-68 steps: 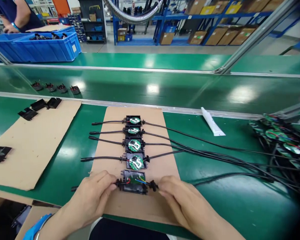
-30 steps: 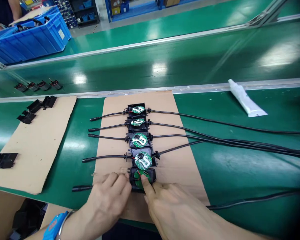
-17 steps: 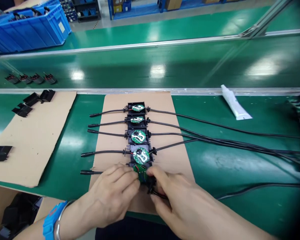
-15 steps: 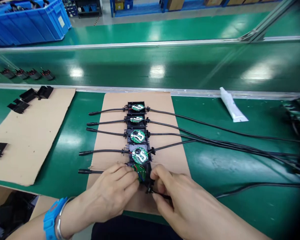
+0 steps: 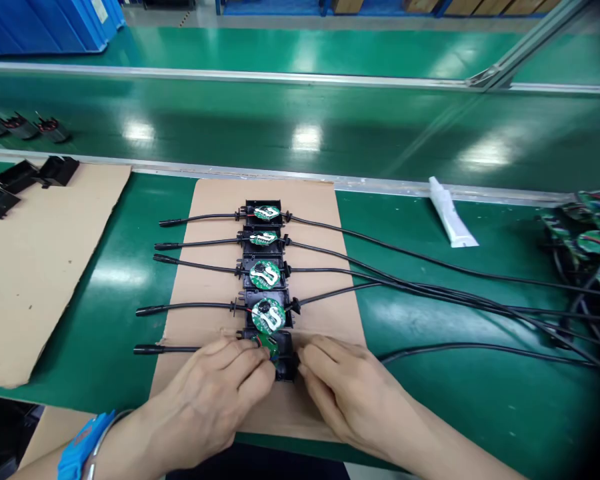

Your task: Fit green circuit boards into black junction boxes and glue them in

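Observation:
My left hand (image 5: 223,390) has its fingers curled over the green circuit board (image 5: 267,344) at the nearest black plastic housing (image 5: 285,369). A short black lead (image 5: 163,349) comes out from under that hand on the left. At the housing's right end my right hand (image 5: 343,383) is closed on a black cable (image 5: 430,351), which runs away to the right. Its fingertips hide the cable's end. Behind this housing, several more stand in a column, each with a round green board (image 5: 268,315) carrying white paste, and cables at both sides.
A cardboard sheet (image 5: 330,413) lies under the housings. Another cardboard sheet (image 5: 55,267) on the left bears loose black housings (image 5: 59,171). A white tube (image 5: 450,213) lies at the right, near piled boards (image 5: 597,240). A blue crate (image 5: 45,27) stands far left.
My right hand has brought the cable end up against the nearest housing's right side. My left hand stays on the board. The view has shifted slightly.

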`<state>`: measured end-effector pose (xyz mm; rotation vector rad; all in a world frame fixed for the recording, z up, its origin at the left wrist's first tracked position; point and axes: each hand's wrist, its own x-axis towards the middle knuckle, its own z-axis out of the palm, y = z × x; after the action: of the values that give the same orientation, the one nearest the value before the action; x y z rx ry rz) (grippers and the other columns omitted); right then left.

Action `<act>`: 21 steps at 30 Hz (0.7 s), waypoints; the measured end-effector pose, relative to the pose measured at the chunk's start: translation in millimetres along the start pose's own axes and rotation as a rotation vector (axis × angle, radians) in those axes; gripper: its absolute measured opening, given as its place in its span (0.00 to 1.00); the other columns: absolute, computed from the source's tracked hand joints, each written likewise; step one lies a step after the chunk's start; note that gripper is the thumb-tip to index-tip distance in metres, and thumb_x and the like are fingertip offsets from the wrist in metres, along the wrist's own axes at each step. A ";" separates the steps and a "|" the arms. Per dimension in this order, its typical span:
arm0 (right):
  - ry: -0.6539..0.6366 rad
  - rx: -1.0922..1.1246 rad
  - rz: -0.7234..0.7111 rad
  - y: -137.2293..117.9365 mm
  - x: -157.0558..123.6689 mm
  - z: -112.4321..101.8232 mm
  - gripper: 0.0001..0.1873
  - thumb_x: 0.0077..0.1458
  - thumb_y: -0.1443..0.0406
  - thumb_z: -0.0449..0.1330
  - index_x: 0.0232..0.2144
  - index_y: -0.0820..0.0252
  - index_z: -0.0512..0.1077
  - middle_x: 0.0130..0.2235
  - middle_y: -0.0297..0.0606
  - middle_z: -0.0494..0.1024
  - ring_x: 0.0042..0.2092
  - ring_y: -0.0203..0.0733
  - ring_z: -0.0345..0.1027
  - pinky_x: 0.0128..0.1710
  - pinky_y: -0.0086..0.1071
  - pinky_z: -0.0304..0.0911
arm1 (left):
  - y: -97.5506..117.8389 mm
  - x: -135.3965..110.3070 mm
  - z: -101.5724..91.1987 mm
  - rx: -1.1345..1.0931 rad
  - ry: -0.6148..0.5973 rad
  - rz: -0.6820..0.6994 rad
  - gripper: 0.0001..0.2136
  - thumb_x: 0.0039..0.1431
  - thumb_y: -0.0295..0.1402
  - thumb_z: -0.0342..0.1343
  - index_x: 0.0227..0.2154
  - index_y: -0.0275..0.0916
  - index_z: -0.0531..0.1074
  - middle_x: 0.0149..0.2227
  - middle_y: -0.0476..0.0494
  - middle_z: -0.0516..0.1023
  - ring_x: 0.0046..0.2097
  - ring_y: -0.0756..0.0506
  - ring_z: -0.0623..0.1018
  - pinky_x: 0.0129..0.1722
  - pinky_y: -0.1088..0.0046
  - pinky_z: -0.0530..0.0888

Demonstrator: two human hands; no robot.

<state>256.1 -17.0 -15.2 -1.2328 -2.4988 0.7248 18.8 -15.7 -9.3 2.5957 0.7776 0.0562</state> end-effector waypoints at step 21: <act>0.329 -0.138 -0.098 20.2 12.1 -19.8 0.11 0.57 0.74 0.54 0.42 0.66 0.71 0.37 0.44 0.73 0.39 0.45 0.61 0.39 0.39 0.59 | 3.7 1.5 -10.9 -0.131 0.377 -0.022 0.21 0.54 0.19 0.48 0.51 0.34 0.67 0.45 0.41 0.72 0.46 0.43 0.69 0.49 0.63 0.67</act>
<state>270.8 9.3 -9.2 -1.1561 -2.3448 0.3003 20.2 -13.4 2.0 2.4805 0.8958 0.5838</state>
